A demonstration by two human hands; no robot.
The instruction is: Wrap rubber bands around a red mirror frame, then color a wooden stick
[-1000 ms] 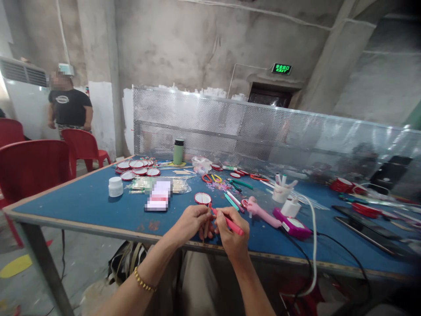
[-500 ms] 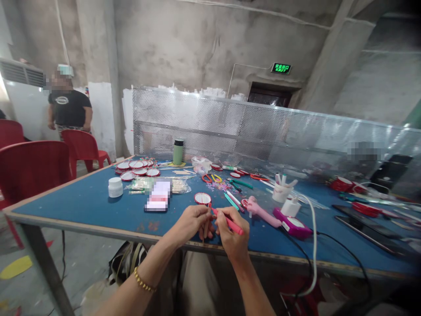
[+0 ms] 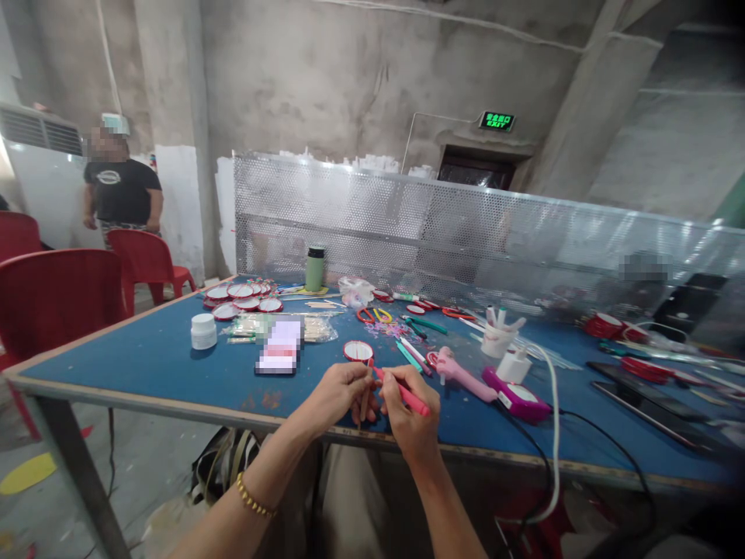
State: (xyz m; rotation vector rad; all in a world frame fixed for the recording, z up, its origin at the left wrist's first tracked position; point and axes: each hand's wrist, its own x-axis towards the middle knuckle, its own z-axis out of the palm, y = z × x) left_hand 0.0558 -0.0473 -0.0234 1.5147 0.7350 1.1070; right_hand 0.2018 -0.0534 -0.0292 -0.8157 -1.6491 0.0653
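Observation:
Near the table's front edge, my left hand (image 3: 343, 390) is closed on a thin wooden stick (image 3: 365, 405) that stands close to upright. My right hand (image 3: 412, 407) grips a red marker pen (image 3: 414, 402) like a writing tool. The pen's tip end is up against the top part of the stick, beside my left fingertips; exact contact is too small to tell. Just beyond my hands lies a small round drum (image 3: 358, 352) with a white face and red rim. Several coloured pens (image 3: 410, 357) lie to the right of the drum.
A phone (image 3: 281, 346), a white jar (image 3: 203, 331) and a pile of small drums (image 3: 240, 291) are on the left. A pink glue gun (image 3: 466, 376), a purple box (image 3: 518, 394) and a white cable (image 3: 557, 435) lie right. A green bottle (image 3: 315, 269) stands behind. A person (image 3: 122, 190) stands far left.
Both hands stay in nearly the same place, still on the stick and the red marker pen. The right hand and pen have shifted very slightly. Otherwise the table looks the same.

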